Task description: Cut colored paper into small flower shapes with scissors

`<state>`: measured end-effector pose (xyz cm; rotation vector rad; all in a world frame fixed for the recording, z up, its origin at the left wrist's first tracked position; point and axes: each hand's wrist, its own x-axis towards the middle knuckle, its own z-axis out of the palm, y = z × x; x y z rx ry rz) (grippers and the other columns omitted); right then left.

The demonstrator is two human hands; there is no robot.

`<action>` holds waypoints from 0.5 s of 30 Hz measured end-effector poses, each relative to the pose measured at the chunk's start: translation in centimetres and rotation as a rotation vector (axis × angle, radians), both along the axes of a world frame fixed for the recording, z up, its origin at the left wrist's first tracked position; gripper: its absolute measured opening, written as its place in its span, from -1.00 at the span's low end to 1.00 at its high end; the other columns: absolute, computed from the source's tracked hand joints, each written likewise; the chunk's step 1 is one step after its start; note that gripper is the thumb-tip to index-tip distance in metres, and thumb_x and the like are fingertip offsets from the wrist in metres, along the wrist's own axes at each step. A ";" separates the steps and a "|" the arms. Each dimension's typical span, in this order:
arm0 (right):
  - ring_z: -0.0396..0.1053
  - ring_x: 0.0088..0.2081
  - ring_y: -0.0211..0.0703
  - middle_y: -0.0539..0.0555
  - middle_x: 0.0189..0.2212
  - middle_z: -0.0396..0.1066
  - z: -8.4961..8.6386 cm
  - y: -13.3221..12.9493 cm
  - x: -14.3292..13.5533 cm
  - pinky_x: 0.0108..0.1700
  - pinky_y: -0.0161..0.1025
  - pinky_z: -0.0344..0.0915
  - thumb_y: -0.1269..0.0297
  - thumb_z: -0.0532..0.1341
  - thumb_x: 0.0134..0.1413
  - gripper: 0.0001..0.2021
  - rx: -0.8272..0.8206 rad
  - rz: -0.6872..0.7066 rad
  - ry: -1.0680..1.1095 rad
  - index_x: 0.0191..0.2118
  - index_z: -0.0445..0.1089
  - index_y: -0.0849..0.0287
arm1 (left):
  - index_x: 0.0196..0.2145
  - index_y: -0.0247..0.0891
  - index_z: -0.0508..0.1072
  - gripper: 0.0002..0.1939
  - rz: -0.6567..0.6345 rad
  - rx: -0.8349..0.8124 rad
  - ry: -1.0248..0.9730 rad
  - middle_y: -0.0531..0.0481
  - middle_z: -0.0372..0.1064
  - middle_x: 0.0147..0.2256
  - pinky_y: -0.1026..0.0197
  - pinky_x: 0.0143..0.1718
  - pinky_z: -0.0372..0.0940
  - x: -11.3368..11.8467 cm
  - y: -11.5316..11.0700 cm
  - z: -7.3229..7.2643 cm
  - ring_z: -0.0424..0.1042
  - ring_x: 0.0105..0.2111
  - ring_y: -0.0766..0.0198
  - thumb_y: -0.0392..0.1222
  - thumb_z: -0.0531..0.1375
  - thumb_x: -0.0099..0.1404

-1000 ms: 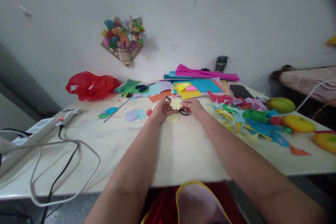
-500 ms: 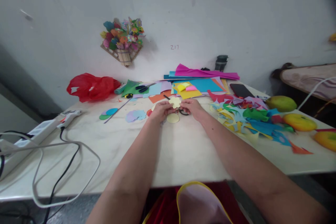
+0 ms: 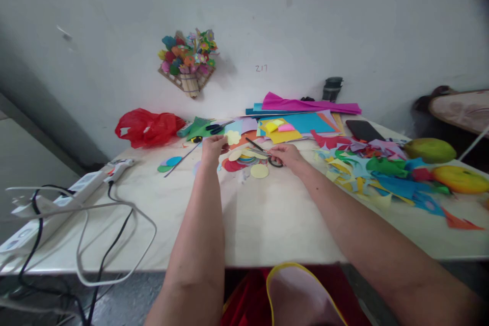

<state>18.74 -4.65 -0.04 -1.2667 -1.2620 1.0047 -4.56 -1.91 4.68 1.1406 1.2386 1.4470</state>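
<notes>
My left hand is closed on the edge of a pale yellow paper flower, held just above the table. To its right, my right hand grips a pair of scissors by the dark handle, with the blades pointing left. Below and between the hands lies a pile of paper discs in red, yellow and other colours. One pale yellow disc rests in front of the pile. The pieces close to my left wrist are partly hidden by it.
Paper scraps cover the right side beside mangoes and a phone. Coloured sheets and a second pair of scissors lie at the back. A red bag and a power strip with loose cables occupy the left.
My hands have moved apart. The left hand has carried the paper flower leftward, away from the right hand. The pile of discs and the scissors now show more fully; the view has shifted slightly.
</notes>
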 end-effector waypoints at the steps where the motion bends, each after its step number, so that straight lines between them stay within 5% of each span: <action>1: 0.13 -0.69 -0.42 -0.05 -0.71 0.35 0.0 0.0 0.0 -0.68 -0.44 0.01 0.36 0.30 -0.18 -0.94 0.001 -0.004 -0.010 -0.54 0.45 0.24 | -0.49 -0.31 0.41 -0.85 0.054 -0.021 0.024 0.07 0.31 -0.64 0.28 -0.47 0.31 -0.3 -0.1 0.3 0.33 -0.60 0.38 -0.23 0.32 0.01; 7: 0.14 -0.68 -0.39 -0.06 -0.71 0.35 -0.1 0.1 0.0 -0.64 -0.41 0.12 0.36 0.32 -0.21 -0.93 0.042 -0.054 -0.049 -0.56 0.43 0.20 | -0.59 -0.28 0.39 -0.88 0.178 -0.051 0.270 0.02 0.29 -0.60 0.20 -0.42 0.32 -2.9 -0.5 1.1 0.36 -0.52 0.27 -0.33 0.30 -0.06; 15: 0.35 -0.53 -0.23 0.01 -0.56 0.46 -1.7 1.3 0.5 -0.48 -0.32 0.23 0.34 0.28 -0.13 -0.95 0.117 -0.126 -0.307 -0.48 0.49 0.18 | -0.70 -0.23 0.39 -0.84 0.237 -0.158 0.594 -0.05 0.31 -0.65 0.15 -0.41 0.25 -8.5 0.5 -0.8 0.42 -0.43 0.07 -0.35 0.32 -0.17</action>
